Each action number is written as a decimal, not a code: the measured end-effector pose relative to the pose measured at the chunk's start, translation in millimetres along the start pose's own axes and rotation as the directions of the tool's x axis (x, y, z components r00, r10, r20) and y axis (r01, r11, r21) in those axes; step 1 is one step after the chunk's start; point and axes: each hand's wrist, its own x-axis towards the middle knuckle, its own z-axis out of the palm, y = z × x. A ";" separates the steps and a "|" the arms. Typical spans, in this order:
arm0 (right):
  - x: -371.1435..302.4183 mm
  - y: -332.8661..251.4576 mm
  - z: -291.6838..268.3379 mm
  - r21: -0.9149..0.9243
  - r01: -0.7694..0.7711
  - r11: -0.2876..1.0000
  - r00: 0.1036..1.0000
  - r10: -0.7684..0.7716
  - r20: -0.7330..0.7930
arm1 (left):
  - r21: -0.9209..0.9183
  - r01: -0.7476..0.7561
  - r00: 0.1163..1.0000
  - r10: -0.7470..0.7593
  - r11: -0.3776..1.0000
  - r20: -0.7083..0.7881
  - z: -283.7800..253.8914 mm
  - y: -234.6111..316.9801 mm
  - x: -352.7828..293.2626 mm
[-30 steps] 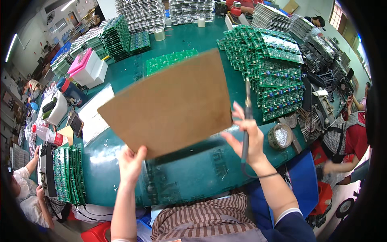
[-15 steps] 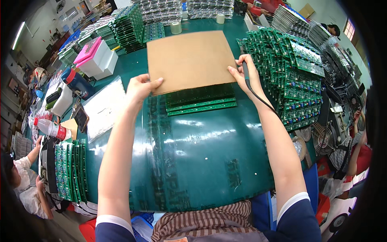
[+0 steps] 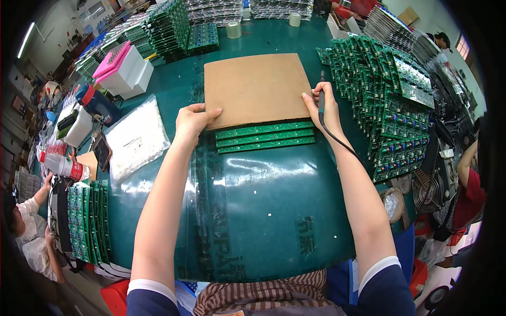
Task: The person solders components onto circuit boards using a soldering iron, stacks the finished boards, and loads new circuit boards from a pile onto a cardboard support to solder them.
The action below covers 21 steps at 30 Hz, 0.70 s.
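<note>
A flat brown cardboard sheet point(image 3: 255, 89) is held level between my two hands. My left hand point(image 3: 194, 122) grips its near left corner, thumb on top. My right hand point(image 3: 326, 109) pinches the right edge and also holds a corded soldering iron point(image 3: 321, 102), its tip pointing away from me. Under the sheet's near edge, several green circuit board strips point(image 3: 265, 141) show in rows; the cardboard hides the rest of them. Whether the sheet rests on the boards or hovers just above, I cannot tell.
Leaning stacks of green circuit boards point(image 3: 392, 116) stand right, with more boards point(image 3: 167, 31) at the back left. A white bag point(image 3: 138, 138), blue bottle point(image 3: 97, 102) and pink-topped white box point(image 3: 118, 66) lie left. Tape rolls point(image 3: 233, 29) stand behind. A person point(image 3: 32, 231) works at far left.
The cardboard sheet has come down and nearer to me with both hands, and lies flatter. More rows of the circuit board strips show beyond its near edge.
</note>
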 end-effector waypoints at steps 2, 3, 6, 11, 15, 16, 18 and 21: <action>-0.8 -0.2 1.0 -0.011 -0.010 1.000 1.000 0.010 -0.011 | 0.044 -0.005 1.000 0.006 0.999 -0.007 0.0 -2.7 3.6; -1.4 0.9 1.1 -0.012 -0.011 1.000 1.000 0.011 -0.008 | 0.043 -0.002 1.000 0.003 0.999 -0.007 1.0 -2.5 3.0; -2.4 5.6 2.6 0.007 -0.015 1.000 1.000 0.015 -0.011 | 0.043 0.009 1.000 -0.008 0.999 -0.022 3.1 -1.8 2.0; -3.0 13.0 7.7 0.090 0.024 0.996 0.998 -0.019 -0.053 | -0.036 -0.007 0.999 0.008 0.999 0.033 1.2 -7.0 6.9; -8.2 12.6 6.2 0.318 -0.056 0.946 0.997 0.070 -0.035 | 0.003 0.048 0.999 -0.048 0.999 0.004 1.1 8.8 -8.4; -12.8 9.3 2.1 0.316 -0.060 0.947 0.997 0.074 -0.034 | 0.007 0.051 0.997 -0.052 0.999 0.051 -0.7 12.6 -12.7; -23.5 -15.8 -4.7 0.458 -0.093 0.884 0.991 0.128 -0.045 | 0.006 0.054 0.994 -0.054 0.999 0.091 -8.1 16.5 -20.4; -44.2 -41.8 -20.1 0.585 -0.105 0.804 0.992 0.129 0.001 | -0.032 0.013 0.970 -0.005 0.999 0.241 -30.0 8.6 -35.9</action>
